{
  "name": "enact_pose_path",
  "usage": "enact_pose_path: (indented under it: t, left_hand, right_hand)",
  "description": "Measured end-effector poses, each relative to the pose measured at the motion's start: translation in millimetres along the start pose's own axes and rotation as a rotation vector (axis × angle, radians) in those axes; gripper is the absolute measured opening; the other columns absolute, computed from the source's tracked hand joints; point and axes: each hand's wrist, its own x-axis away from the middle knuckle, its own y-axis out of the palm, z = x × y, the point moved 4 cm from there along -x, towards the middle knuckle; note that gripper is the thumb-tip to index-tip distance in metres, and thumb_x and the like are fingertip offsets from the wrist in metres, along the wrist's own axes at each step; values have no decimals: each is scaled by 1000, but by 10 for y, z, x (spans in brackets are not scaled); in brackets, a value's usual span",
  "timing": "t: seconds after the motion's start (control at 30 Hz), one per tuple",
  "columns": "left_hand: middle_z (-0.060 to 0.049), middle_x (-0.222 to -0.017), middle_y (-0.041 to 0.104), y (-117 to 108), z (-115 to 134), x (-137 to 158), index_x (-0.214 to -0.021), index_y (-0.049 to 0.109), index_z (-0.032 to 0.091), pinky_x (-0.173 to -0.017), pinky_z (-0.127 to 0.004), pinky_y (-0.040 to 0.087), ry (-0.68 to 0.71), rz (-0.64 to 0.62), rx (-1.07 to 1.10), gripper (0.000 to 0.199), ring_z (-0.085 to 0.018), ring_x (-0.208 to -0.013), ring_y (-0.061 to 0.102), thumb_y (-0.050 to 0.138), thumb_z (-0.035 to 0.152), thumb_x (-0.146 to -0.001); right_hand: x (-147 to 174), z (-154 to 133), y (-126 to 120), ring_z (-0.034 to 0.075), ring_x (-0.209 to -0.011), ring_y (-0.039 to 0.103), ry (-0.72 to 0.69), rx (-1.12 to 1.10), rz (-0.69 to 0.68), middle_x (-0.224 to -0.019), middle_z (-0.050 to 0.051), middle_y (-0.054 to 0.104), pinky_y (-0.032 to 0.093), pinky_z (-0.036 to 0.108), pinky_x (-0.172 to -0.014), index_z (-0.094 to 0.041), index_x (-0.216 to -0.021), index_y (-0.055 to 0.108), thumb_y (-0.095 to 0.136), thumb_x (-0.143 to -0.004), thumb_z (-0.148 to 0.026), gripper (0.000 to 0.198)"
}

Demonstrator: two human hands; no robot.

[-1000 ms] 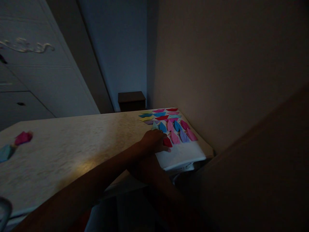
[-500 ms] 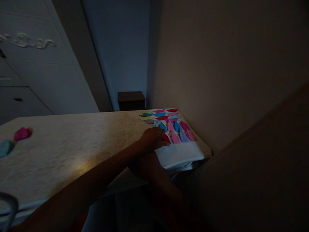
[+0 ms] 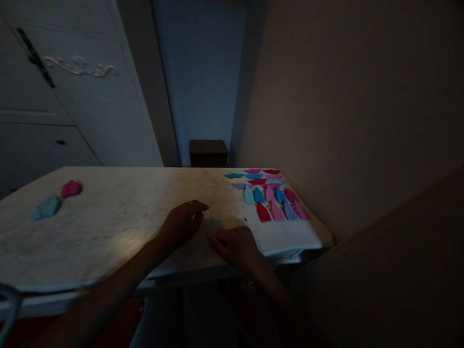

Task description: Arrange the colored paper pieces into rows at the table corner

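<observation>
Dim light, pale tabletop (image 3: 141, 193): coloured folded papers (image 3: 263, 212) lie in rows along its right edge.
Right hand (image 3: 239, 245) is by the near edge, left hand (image 3: 181, 223) farther in, both half curled; whether either grips anything I cannot tell. Light fingertips would likely suit these papers, since brushing one could nudge its neighbours.

Bare forearms (image 3: 139, 263), bare hands (image 3: 180, 223) — a thin ring (image 3: 190, 202) on the left one.
</observation>
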Motion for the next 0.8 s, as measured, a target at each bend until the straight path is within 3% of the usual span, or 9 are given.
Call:
enact_pose_path:
  t: [0.2, 0.33, 0.47, 0.67, 0.8]
  left_hand:
    - [-5, -82, 71, -519, -604, 691, -79, 68, 19, -75, -32, 51, -202, 50, 118, 26, -21, -78, 66, 45, 29, -82]
    - [-4, -80, 72, -777, -782, 1003, -78, 69, 20, -75, -30, 51, -306, 114, 304, 26, -20, -78, 66, 47, 33, -79]
    - [-4, -77, 71, -825, -871, 1143, -77, 69, 19, -72, -29, 51, -347, 190, 546, 22, -18, -76, 65, 49, 29, -77]
    - [-4, -75, 68, -736, -977, 1170, -77, 68, 16, -65, -27, 50, -400, 310, 748, 22, -14, -67, 63, 47, 23, -73]
    - [-1, -67, 63, -724, -975, 1173, -70, 64, 17, -61, -24, 46, -381, 345, 770, 21, -13, -62, 58, 44, 19, -69]
  right_hand:
    - [13, 0, 12, 13, -58, 62, 16, 16, -27, -63, 2, 69, 27, 26, -55, -20, -70, 69, 42, -98, -42, 44]
    - [0, 27, 40, 15, -59, 61, -10, -8, -41, -61, 2, 66, 30, 27, -57, -21, -64, 65, 38, -98, -45, 50]
    - [-167, -9, 69, 15, -56, 57, -37, -104, -98, -57, 0, 59, 30, 27, -56, -21, -59, 58, 37, -97, -48, 51]
    - [-981, -550, 153, 12, -52, 47, -159, -278, -107, -55, -3, 50, 29, 25, -52, -20, -58, 51, 42, -94, -49, 47]
    - [-1752, -1195, 298, 13, -66, 57, -356, -288, -53, -71, 0, 64, 38, 24, -62, -17, -75, 62, 52, -91, -36, 27]
